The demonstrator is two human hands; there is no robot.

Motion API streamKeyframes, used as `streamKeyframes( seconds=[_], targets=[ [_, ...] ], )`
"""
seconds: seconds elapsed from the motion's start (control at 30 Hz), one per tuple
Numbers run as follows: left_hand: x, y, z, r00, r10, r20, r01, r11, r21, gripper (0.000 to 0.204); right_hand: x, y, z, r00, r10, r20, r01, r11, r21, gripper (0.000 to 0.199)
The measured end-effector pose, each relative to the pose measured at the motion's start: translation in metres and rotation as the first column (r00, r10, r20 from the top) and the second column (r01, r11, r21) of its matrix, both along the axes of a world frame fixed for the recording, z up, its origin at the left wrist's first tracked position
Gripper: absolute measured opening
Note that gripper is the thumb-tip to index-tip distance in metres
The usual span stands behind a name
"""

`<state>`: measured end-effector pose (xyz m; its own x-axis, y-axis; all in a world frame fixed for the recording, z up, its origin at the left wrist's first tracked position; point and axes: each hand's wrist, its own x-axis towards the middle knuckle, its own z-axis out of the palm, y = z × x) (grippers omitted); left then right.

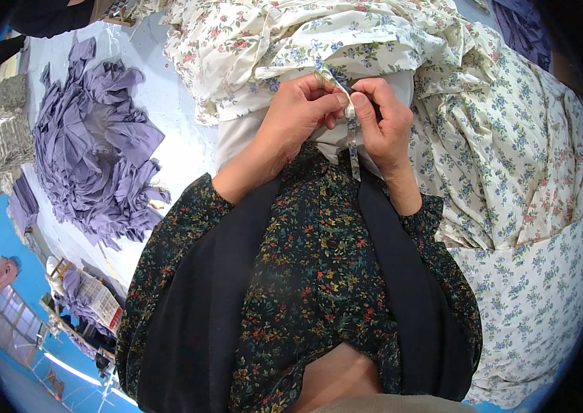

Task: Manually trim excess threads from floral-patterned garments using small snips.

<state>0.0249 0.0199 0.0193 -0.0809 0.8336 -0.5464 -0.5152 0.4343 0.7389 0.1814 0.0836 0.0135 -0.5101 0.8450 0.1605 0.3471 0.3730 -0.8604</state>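
Observation:
White cloth printed with small blue and red flowers [367, 54] lies heaped in front of me. My left hand [300, 110] pinches a narrow folded edge of it between thumb and fingers. Close beside it, my right hand [384, 125] is closed, thumb against forefinger, on the same edge. From between the hands a thin strip of the flowered cloth [354, 151] hangs down toward my chest. Something small and dark shows at the right fingertips, too little of it to name. Plain white cloth [235, 141] lies under my hands.
A large pile of crumpled purple-grey cloth [92, 144] sits on the white table [176, 148] to the left. More flowered cloth [525, 303] drapes down my right side. Folded patterned stacks [8, 113] stand at the far left. A person's dark sleeve [47, 15] shows at the upper left.

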Motion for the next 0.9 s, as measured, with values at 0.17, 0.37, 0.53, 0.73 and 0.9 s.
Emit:
streamKeyframes(
  seconds=[0.17, 0.37, 0.53, 0.73, 0.9],
  targets=[
    [0.000, 0.001, 0.003, 1.000, -0.005, -0.014, 0.005, 1.000, -0.011, 0.014, 0.004, 0.001, -0.006, 0.985, -0.079, -0.152, 0.042, 0.971, -0.236, 0.015],
    [0.001, 0.000, 0.003, 0.989, -0.022, -0.146, 0.019, 1.000, -0.024, 0.015, -0.010, -0.001, 0.002, 0.962, -0.078, -0.261, -0.023, 0.931, -0.364, 0.017],
    [0.000, -0.002, 0.001, 0.947, -0.122, -0.299, 0.120, 0.992, -0.027, 0.016, -0.011, 0.008, -0.004, 0.956, -0.009, -0.293, -0.140, 0.862, -0.486, 0.015],
    [-0.001, -0.004, -0.007, 0.988, 0.123, -0.096, -0.117, 0.991, 0.069, 0.019, -0.002, 0.014, -0.009, 0.929, -0.142, -0.341, -0.212, 0.549, -0.809, 0.014],
    [-0.004, -0.002, -0.007, 0.995, 0.098, 0.023, -0.098, 0.995, 0.004, 0.016, 0.003, 0.002, -0.010, 0.966, -0.073, -0.247, -0.059, 0.871, -0.487, 0.018]
  ],
)
